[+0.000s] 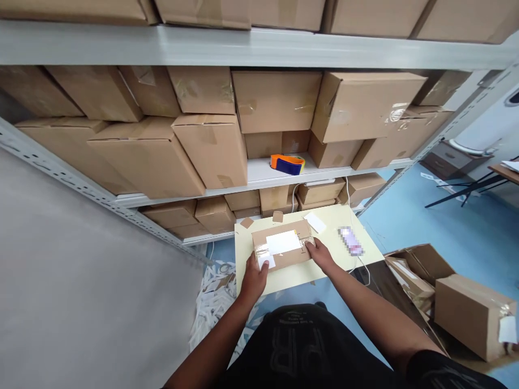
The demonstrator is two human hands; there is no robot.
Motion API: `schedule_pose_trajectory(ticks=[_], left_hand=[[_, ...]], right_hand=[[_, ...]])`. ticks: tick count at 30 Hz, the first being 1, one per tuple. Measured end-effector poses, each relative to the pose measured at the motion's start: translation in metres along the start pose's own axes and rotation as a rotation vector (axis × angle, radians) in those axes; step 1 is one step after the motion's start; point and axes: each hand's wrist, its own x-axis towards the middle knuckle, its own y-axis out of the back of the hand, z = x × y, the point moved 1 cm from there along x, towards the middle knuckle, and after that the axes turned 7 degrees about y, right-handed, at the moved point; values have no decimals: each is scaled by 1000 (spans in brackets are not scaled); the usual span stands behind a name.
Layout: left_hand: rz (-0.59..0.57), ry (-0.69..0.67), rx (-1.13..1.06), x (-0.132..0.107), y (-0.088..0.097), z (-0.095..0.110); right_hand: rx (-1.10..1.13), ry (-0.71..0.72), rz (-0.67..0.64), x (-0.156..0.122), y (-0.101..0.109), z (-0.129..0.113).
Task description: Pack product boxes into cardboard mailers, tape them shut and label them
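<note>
Between both hands is a flat brown cardboard box (290, 260), with a white label (283, 242) on top and clear tape at its ends. My left hand (253, 278) grips its left end, the thumb on a small white patch near the corner. On the right end, my right hand (320, 255) is closed with its thumb on the top face. The box is over a pale yellow table (357, 216); whether it rests there or is slightly raised, I cannot tell. A white card (315, 222) lies just behind it.
A blurred-out phone-like object (351, 241) with a white cable lies right on the table. Shelves (227, 189) full of cardboard boxes rise behind, with an orange and blue strap loop (287, 163). White paper scraps (211, 308) pile at left; larger boxes (472, 313) stand at right.
</note>
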Motion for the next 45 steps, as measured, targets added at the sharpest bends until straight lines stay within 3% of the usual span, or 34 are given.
schedule_pose_trajectory(ticks=[4, 7, 10, 13, 19, 23, 31, 37, 41, 45], left_hand=[[89, 21, 8, -13, 15, 28], [129, 27, -20, -24, 14, 55], [150, 17, -30, -37, 0, 85], [151, 2, -29, -49, -27, 117], [96, -10, 4, -65, -112, 182], [0, -59, 13, -61, -174, 226], [-375, -213, 52, -7, -281, 306], [-688, -291, 112, 38, -381, 365], [-847, -396, 45, 51, -450, 405], [-920, -428, -35, 49, -518, 436]], right_hand=[[34, 61, 18, -18, 16, -21], [62, 135, 51, -28, 40, -34], [93, 210, 84, -35, 76, -35], [112, 262, 125, -40, 122, -22], [102, 231, 231, -48, 220, 39], [116, 156, 321, -52, 277, 84], [172, -46, 609, -45, 371, 150], [51, -263, 866, -58, 429, 185], [-73, -335, 1020, -70, 468, 201], [-151, -367, 1137, -74, 518, 224]])
